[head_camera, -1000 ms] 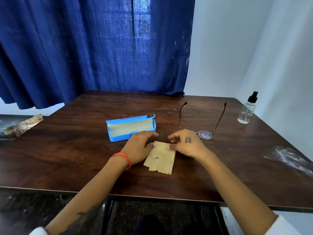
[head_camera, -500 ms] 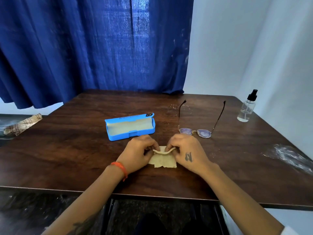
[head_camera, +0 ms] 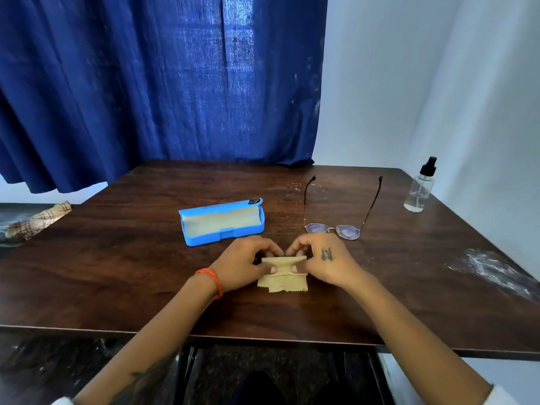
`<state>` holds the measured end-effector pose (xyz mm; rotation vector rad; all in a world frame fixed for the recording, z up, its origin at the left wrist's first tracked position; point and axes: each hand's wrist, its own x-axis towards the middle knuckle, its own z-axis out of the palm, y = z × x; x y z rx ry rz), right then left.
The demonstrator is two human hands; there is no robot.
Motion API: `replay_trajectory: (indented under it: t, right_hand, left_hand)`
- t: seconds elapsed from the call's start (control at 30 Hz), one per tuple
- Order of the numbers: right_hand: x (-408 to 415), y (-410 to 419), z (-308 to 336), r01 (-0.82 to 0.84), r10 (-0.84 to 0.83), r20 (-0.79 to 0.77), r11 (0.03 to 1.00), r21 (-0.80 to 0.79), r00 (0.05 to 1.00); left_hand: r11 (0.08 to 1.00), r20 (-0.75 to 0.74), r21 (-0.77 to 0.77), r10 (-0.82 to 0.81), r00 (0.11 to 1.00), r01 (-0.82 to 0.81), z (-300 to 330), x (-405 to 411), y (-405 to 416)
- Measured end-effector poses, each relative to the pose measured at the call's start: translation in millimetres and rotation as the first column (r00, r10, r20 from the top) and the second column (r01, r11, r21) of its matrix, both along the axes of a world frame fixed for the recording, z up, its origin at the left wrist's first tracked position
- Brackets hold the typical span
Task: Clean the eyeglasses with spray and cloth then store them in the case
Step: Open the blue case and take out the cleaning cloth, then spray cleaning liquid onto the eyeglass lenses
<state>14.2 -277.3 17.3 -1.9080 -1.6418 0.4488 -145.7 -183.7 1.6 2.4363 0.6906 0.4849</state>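
Observation:
A small beige cloth (head_camera: 282, 280) lies on the dark wooden table (head_camera: 117, 276) near its front edge, its far edge lifted and folded toward me. My left hand (head_camera: 244, 266) pinches the fold's left side and my right hand (head_camera: 324, 261) pinches its right side. Just beyond my right hand the eyeglasses (head_camera: 336, 226) rest lens-down with both arms spread open, pointing away. The blue case (head_camera: 222, 222) lies open to the left of the glasses, its pale lining showing. A clear spray bottle (head_camera: 419, 188) with a black nozzle stands upright at the far right.
A blue curtain (head_camera: 163, 83) hangs behind the table. A checked rolled fabric (head_camera: 38, 220) lies off the table's left side. A crumpled clear plastic sheet (head_camera: 493, 270) sits near the right edge. A white wall closes the right side.
The cloth lay flat under my fingers a second ago. Both hands have since lifted its far edge and folded it toward me, and my right hand drew back from the glasses, uncovering both lenses.

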Motion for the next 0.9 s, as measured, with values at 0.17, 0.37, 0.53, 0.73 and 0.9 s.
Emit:
replay_trajectory:
  t: [0.17, 0.37, 0.53, 0.73, 0.9]
  right_hand:
    - [16, -10, -6, 0.044, -0.112, 0.184, 0.94, 0.337, 0.977]
    - [37, -35, -14, -0.151, -0.099, 0.444, 0.856, 0.494, 0.891]
    - [48, -50, -21, -0.264, 0.033, 0.545, 0.898, 0.353, 0.838]
    - [57, -65, -24, -0.126, -0.043, 0.303, 0.846, 0.517, 0.952]
    - [75, -67, 0, 0.118, -0.252, 0.04, 0.583, 0.804, 0.967]
  left_hand:
    - [0.988, 0.205, 0.129, 0.057, 0.977, -0.084, 2, 25, -12]
    - [0.967, 0.287, 0.244, 0.001, 0.958, -0.074, -5, 46, -29]
    - [0.978, 0.212, 0.205, -0.094, 0.973, 0.05, -10, 36, -28]
    - [0.983, 0.412, 0.098, 0.103, 0.905, -0.156, -12, 45, -21]
    - [0.972, 0.337, -0.088, 0.235, 0.912, -0.218, -10, 73, -4]
